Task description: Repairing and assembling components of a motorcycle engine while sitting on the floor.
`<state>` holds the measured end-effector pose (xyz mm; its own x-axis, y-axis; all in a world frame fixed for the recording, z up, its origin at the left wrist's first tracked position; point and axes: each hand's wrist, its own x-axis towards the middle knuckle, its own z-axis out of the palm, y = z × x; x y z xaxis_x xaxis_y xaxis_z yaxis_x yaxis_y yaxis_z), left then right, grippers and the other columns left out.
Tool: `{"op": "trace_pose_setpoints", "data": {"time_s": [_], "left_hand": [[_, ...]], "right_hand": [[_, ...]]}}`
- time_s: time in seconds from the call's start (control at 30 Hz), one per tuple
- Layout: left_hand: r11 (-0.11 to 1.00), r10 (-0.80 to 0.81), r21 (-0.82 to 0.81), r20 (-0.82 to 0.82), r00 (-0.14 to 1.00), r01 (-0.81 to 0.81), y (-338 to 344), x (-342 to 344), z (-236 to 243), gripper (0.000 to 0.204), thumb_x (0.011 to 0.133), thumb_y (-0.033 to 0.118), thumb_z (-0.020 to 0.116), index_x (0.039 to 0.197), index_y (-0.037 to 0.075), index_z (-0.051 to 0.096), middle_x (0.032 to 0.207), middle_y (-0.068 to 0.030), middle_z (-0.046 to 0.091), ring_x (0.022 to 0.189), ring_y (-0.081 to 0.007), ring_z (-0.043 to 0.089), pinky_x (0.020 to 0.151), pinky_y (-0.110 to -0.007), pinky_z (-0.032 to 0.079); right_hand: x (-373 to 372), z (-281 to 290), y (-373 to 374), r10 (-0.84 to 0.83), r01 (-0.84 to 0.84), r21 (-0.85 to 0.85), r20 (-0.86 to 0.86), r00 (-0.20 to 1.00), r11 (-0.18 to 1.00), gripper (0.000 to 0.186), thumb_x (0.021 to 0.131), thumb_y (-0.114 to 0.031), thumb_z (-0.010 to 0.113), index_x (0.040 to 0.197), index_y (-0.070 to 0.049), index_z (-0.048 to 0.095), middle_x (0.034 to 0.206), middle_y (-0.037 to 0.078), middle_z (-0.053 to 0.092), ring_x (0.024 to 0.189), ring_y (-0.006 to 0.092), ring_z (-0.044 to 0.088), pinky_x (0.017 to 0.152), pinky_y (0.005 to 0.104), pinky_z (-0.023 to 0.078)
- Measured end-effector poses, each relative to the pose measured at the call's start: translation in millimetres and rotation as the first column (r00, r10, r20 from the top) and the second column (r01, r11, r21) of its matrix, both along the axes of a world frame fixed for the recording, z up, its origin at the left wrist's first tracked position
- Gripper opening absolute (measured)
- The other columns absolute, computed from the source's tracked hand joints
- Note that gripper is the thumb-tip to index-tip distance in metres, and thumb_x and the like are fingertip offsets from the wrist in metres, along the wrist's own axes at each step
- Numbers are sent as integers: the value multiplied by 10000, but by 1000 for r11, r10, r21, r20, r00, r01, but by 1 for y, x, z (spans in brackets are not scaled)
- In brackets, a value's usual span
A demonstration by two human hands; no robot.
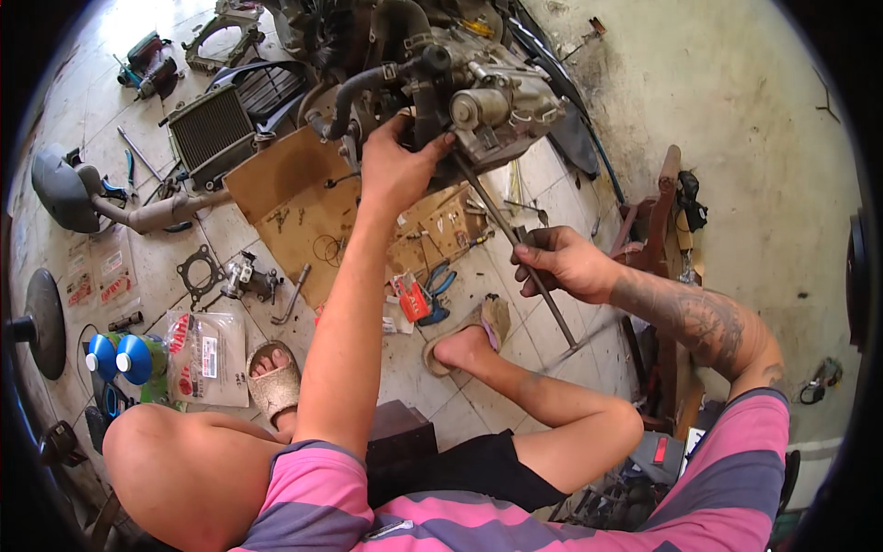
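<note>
A scooter-type engine (497, 106) with dark rubber hoses (363, 90) and a round metal cylinder fills the top middle. My left hand (397, 164) reaches up to its underside, fingers bent around a dark part there. The thumb lies close to the upper end of a long T-handle wrench (497, 213); the engine hides what the fingertips hold. My right hand (563, 264) is closed around the wrench's shaft partway down. The shaft slants from the engine to a blurred crossbar at its lower right end.
Brown cardboard (294, 184) with small bolts lies under the engine. A radiator (210, 132), exhaust muffler (69, 189), gasket (200, 274), throttle body (248, 279), blue-handled pliers (439, 279) and plastic bags (210, 354) lie on the tiles. A reddish-brown frame (658, 212) stands right.
</note>
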<state>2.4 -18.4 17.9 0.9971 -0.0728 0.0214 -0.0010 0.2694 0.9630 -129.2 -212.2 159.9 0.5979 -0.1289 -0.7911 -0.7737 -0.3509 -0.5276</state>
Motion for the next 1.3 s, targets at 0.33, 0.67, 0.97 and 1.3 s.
{"op": "trace_pose_setpoints", "data": {"time_s": [0.33,0.67,0.97,1.3], "left_hand": [[997,37,60,29,999,-38,-1,-4,2,362,830,228,819,1070,-23,721,859,-107,752,678,-138,662,663,-306,518],[994,33,104,49,998,-38,-4,-1,-13,367,823,267,807,1066,5,728,907,-162,749,846,-258,717,794,-361,530],[903,-105,-428,-124,987,43,-72,-175,20,398,1025,228,591,1313,-3,440,1177,-147,520,919,-240,577,801,-373,483],[773,-368,-621,-268,890,133,-90,-221,37,524,1000,122,648,1353,77,262,1236,-137,504,1007,-209,622,786,-382,619]], "right_hand": [[-4,-7,13,8,2,-96,100,995,995,398,910,-248,805,1070,44,587,877,73,625,644,147,656,549,281,558],[-4,-11,-3,60,-55,256,-10,998,965,333,1055,-331,587,1137,-10,615,863,38,630,711,154,658,698,320,566],[4,-8,3,348,-329,-155,122,929,932,317,1086,-226,518,1077,56,660,969,83,700,809,147,652,778,302,530],[2,-8,-2,459,-405,-329,101,883,853,322,1075,-212,510,1062,60,681,921,106,733,861,174,652,825,328,514]]}}
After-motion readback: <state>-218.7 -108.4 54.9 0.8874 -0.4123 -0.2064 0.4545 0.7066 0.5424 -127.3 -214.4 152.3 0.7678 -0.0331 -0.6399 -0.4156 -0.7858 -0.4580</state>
